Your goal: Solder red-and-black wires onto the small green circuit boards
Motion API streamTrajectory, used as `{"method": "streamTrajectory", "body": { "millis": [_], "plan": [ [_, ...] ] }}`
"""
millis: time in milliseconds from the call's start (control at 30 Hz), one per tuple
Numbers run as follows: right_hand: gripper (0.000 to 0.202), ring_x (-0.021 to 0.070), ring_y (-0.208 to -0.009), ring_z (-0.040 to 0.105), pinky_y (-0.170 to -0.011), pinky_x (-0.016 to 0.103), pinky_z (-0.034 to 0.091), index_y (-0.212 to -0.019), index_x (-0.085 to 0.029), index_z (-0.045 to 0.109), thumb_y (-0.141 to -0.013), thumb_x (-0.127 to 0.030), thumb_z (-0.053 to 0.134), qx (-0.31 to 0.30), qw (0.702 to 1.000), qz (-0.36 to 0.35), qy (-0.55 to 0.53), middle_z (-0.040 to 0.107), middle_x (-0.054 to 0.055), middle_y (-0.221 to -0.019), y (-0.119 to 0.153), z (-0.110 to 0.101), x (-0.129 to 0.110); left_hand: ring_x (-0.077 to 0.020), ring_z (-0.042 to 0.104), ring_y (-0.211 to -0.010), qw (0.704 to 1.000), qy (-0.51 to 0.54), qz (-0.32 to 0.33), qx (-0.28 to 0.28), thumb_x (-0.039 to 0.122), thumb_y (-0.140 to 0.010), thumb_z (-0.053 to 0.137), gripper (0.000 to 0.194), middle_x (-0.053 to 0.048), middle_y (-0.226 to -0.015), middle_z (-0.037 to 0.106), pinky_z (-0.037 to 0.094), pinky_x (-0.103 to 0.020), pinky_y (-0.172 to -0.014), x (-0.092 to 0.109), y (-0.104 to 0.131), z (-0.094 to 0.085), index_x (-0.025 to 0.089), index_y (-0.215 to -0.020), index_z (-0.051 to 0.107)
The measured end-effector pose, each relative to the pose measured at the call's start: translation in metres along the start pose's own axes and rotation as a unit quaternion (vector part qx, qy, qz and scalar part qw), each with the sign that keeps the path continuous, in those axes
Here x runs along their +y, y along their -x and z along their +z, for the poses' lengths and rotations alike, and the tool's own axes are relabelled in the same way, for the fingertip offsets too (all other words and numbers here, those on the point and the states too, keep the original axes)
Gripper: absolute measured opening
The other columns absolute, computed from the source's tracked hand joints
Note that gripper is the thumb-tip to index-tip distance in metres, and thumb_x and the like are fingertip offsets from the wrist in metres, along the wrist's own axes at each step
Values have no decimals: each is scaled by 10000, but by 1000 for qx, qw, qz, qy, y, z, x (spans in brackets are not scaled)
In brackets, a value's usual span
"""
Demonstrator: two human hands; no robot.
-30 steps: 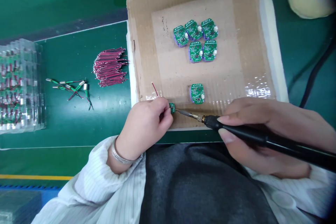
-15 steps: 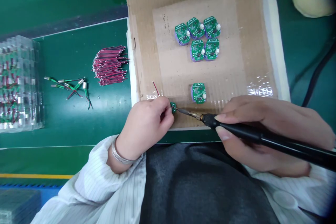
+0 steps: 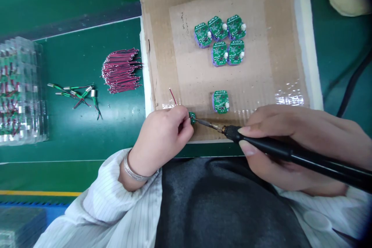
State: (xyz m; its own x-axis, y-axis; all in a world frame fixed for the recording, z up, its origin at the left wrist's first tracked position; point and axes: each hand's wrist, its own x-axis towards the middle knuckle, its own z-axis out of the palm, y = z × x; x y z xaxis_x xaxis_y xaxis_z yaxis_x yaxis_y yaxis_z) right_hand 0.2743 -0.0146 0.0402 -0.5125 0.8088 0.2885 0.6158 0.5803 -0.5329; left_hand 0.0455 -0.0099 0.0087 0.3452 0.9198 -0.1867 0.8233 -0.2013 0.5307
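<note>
One small green board [image 3: 192, 117] is pinched by the left hand [image 3: 164, 131]; the right hand [image 3: 309, 133] grips a soldering iron [image 3: 279, 149], tip at the board.

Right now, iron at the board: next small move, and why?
I'd probably steady the left hand: it seems to pinch the small green board while the right hand aims the soldering iron at it, so a slip could misplace the tip. Actual contact is too small to tell.
</note>
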Motion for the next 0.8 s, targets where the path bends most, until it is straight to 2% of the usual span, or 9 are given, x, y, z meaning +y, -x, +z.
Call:
{"method": "streamTrajectory", "body": {
  "millis": [133,267,433,533,600,667,800],
  "plan": [
    [122,122,-619,659,-634,246,581,-832,-217,540,-777,-128,602,26,999,-47,-1,657,-1,-671,-2,3,-7,-108,491,-512,1000,-6,0,-1,196,-814,510,125,25,-559,532,308,-239,-525,0,0,1,169,-718,584],
    [159,129,-638,659,-625,254,572,-842,-216,541,-759,-98,607,-7,997,-79,12,652,-3,-692,2,-1,-8,-106,480,-507,1000,-7,4,4,196,-812,512,126,29,-553,518,302,-240,-521,0,1,1,170,-706,575],
    [124,133,-633,648,-597,276,545,-818,-227,557,-750,-157,633,62,997,-36,-4,630,-7,-683,9,-5,0,-100,467,-497,1000,-3,1,-3,193,-812,509,129,34,-548,509,294,-238,-515,1,0,0,172,-700,569],
    [147,126,-621,653,-569,246,542,-814,-231,548,-745,-131,630,19,998,-53,-3,636,-9,-678,5,-6,0,-99,464,-495,1000,0,0,-3,193,-812,509,130,34,-547,509,295,-236,-515,0,0,-1,173,-698,567],
    [157,126,-604,650,-562,243,541,-809,-242,536,-748,-117,610,0,999,-40,-3,630,-18,-662,1,-6,-3,-99,461,-496,1000,3,0,-5,190,-812,509,134,34,-547,508,296,-235,-515,0,0,-1,174,-691,564],
    [157,131,-600,646,-583,260,551,-798,-256,520,-757,-114,573,20,1000,-1,2,622,-30,-645,-1,-5,-6,-99,462,-500,1000,7,0,-8,188,-814,509,136,33,-551,511,299,-235,-517,0,0,-2,174,-691,566],
    [155,147,-628,658,-596,293,569,-800,-279,519,-756,-138,565,31,999,26,-1,637,-53,-669,2,1,-9,-101,470,-512,1000,26,-2,-16,184,-817,507,132,30,-566,526,310,-235,-523,0,-1,-3,173,-712,585]
  ]
}}
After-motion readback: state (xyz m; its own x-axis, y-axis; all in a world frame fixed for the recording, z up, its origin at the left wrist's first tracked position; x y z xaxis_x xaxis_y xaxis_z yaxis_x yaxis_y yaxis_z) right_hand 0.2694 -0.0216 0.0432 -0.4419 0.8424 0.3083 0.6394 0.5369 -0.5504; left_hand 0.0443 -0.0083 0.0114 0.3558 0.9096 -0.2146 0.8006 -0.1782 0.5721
